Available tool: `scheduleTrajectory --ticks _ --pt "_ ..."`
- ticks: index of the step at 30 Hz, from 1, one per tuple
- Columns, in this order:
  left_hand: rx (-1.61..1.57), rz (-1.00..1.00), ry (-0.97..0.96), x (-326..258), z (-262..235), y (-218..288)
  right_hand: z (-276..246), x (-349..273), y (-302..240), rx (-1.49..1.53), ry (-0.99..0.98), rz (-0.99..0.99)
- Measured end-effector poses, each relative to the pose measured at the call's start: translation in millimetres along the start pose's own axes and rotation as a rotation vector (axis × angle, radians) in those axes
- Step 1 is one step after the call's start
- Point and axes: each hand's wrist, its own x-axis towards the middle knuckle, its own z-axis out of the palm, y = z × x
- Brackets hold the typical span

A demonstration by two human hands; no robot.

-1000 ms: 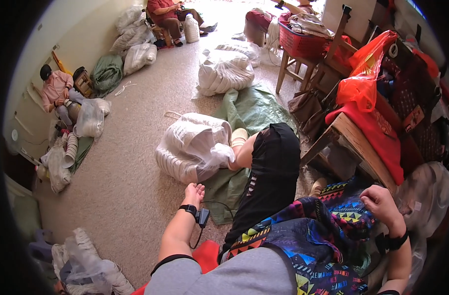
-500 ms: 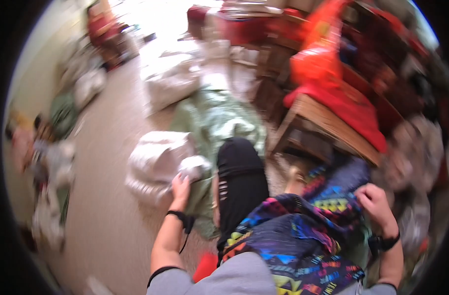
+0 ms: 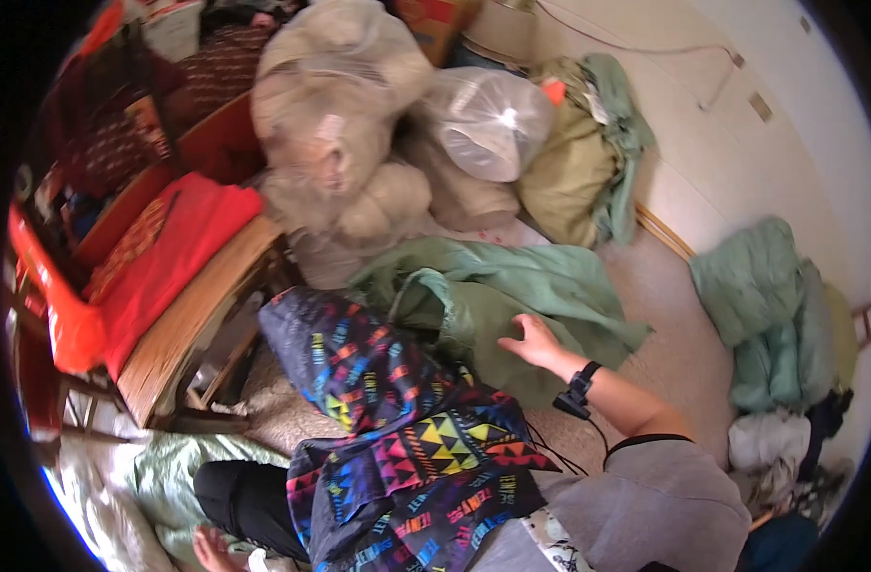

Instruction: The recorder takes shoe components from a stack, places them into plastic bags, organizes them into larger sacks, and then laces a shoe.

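A dark cloth [image 3: 407,429] with multicoloured triangles and lettering lies across my lap, over my black trouser leg [image 3: 245,500]. My right hand [image 3: 536,343] reaches out past it, thumb and fingers apart, just over a green woven sack [image 3: 540,286] spread on the floor. Nothing shows between those fingers. At the lower left edge my left hand [image 3: 212,550] is partly in view, its fingers stretched out, next to a bit of white material [image 3: 264,561]. The lower part of that hand is cut off.
A wooden bench [image 3: 192,319] with red cloth [image 3: 192,229] stands left. Stuffed translucent bags [image 3: 335,105] and an olive sack [image 3: 569,162] are piled at the back. Green bundles [image 3: 750,286] lie by the right wall. Shiny pale green sacking [image 3: 159,467] lies lower left.
The view has swung to the right. My right hand has let go of the patterned cloth and now reaches over the green sack. My left hand is away from the white bundle it was touching.
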Motion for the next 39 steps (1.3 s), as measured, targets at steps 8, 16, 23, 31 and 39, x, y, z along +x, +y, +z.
scheduleTrajectory --ticks 8,16,23,31,39 --pt "0.289 0.620 -0.546 -57.4 174.4 146.5 102.4 11.3 4.6 0.118 0.157 0.502" --pt "0.328 0.577 -0.851 -36.0 248.9 116.7 76.0 44.6 46.8 1.175 -0.229 0.813" --pt "0.359 0.403 -0.798 -17.5 246.6 107.0 -90.8 7.8 58.6 1.060 -0.054 0.443" --pt "0.176 0.347 -0.834 0.8 256.7 99.2 -374.1 -95.9 233.0 0.810 1.536 0.354" --pt "0.284 0.151 -0.752 -30.3 258.3 105.0 -225.1 -34.9 218.2 0.170 0.809 0.117"
